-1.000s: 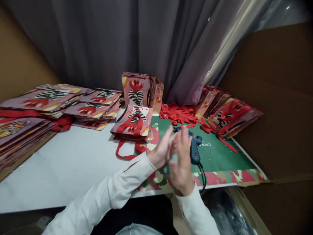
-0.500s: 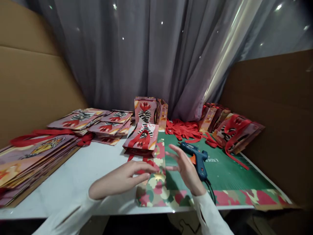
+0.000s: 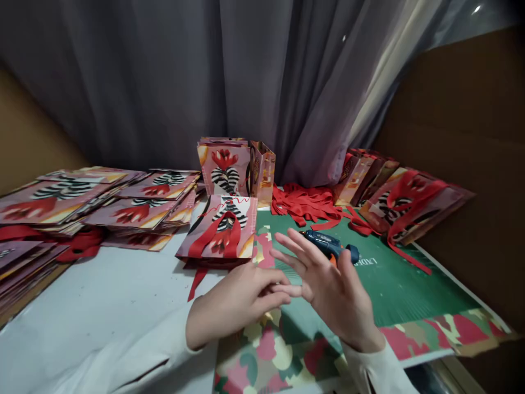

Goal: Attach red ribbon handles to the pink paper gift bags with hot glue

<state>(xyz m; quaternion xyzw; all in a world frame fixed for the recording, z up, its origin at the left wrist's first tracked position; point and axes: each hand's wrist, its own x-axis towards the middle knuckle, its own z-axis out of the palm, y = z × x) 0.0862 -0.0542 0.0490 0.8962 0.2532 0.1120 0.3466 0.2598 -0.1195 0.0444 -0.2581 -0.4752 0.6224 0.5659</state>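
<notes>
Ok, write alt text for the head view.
Two bare hands meet over a green printed sheet: left hand touching the fingers of the open right hand. Behind lie a blue glue gun, red ribbons and patterned gift bags.

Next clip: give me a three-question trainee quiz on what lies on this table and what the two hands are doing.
1. True or false: the right hand grips the blue hot-glue gun.
2. Which lies nearest the left hand?
A. the flat pink paper gift bag with red ribbon handles
B. the upright open pink paper gift bag
C. the loose pile of red ribbons
3. Fill in: the glue gun lies on the ____ part of the printed cardboard sheet.

Key
1. False: the hand is open, fingers spread, in front of the gun; the left hand's fingertips touch one of its fingers.
2. A
3. green
</notes>
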